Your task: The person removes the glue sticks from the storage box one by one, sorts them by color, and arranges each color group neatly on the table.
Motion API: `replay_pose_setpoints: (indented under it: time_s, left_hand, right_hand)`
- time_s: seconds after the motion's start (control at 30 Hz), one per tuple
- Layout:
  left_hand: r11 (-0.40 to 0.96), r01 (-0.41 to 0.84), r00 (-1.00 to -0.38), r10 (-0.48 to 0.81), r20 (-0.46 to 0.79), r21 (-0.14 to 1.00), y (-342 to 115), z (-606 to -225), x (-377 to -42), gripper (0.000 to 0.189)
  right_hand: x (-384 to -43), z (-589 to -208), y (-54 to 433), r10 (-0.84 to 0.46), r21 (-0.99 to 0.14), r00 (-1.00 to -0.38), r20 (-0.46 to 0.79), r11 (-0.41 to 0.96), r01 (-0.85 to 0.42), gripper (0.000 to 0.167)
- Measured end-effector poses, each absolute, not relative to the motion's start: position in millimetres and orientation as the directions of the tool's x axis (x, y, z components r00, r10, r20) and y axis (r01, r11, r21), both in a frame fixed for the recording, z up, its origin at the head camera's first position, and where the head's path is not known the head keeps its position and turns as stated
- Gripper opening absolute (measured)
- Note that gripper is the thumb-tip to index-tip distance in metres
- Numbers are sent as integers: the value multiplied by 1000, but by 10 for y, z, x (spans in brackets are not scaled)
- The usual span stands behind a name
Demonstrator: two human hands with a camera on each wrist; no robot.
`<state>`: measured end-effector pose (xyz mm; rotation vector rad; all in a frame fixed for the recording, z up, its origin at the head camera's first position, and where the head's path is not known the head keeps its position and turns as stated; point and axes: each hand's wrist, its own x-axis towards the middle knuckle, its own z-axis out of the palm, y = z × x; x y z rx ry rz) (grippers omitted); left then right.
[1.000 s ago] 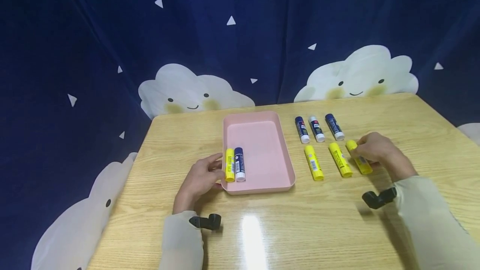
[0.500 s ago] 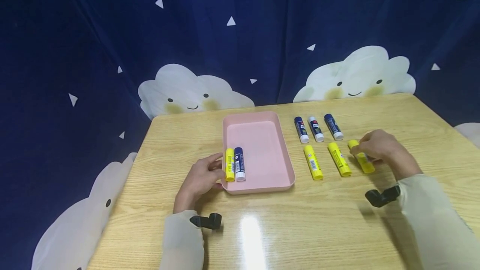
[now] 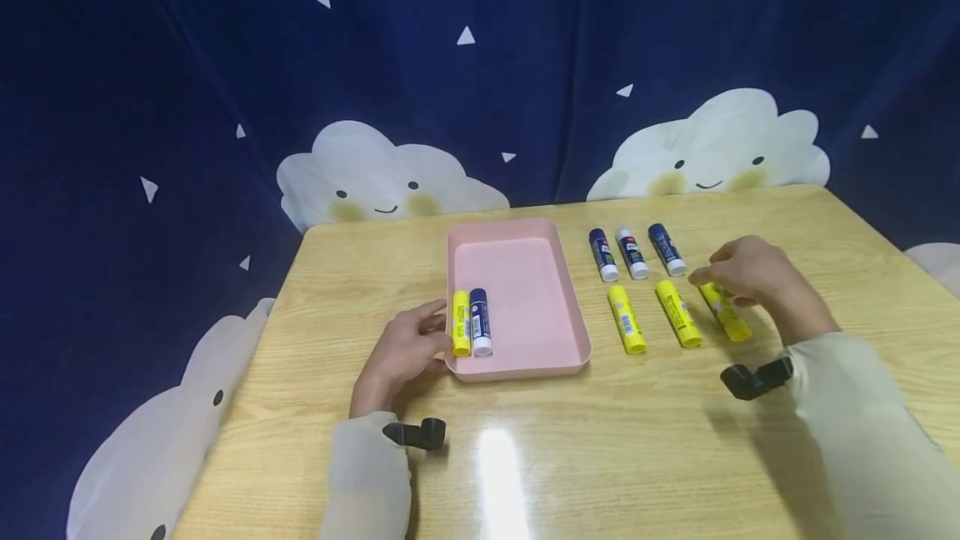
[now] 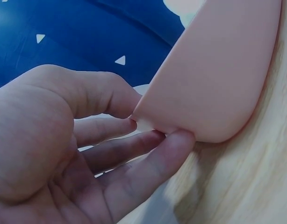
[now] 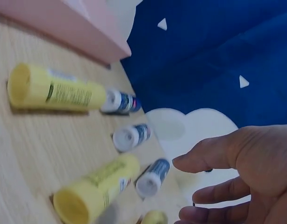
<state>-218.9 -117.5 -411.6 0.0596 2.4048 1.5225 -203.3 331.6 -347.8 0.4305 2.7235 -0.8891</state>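
My left hand [image 3: 405,348] pinches the near-left wall of a pink tray [image 3: 532,298], thumb over the rim and fingertips against the outside [image 4: 181,140]. Inside that tray, a yellow glue stick [image 3: 461,323] and a navy one with a white end [image 3: 481,323] lie side by side along the left wall. My right hand [image 3: 757,273] hovers at the far end of the rightmost yellow glue stick [image 3: 726,315], partly covering it. In the right wrist view, thumb and fingers [image 5: 218,205] are spread with nothing between them.
Two more yellow glue sticks [image 3: 626,320] [image 3: 678,313] lie between the tray and my right hand. Behind them is a row of three navy-and-white glue sticks [image 3: 632,253]. A dark blue curtain [image 3: 540,90] with clouds hangs beyond the wooden table [image 3: 600,440].
My right hand has let go of the rightmost yellow glue stick and moved up toward its far end. That stick has shifted slightly. My left hand stays at the tray.
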Motion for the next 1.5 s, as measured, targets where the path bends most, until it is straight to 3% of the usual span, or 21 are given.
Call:
replay_pose_setpoints:
  time_s: [0.5, 1.03, 1.5]
  left_hand:
    - [434, -103, -957, 200, -208, 895, -1168, -4101, -2188, 76]
    - [437, -88, -956, 216, -199, 895, -1180, -4093, -2191, 71]
    - [438, -88, -955, 219, -201, 895, -1182, -4096, -2207, 71]
  right_hand:
    - [-2116, -3215, 2672, 138, -636, -955, -264, 719, 280, 76]
    - [-2261, -3265, 1911, -1, -684, -985, -171, 720, 118, 59]
    - [-2414, -3407, 1392, -10, -695, -976, -217, 704, 147, 57]
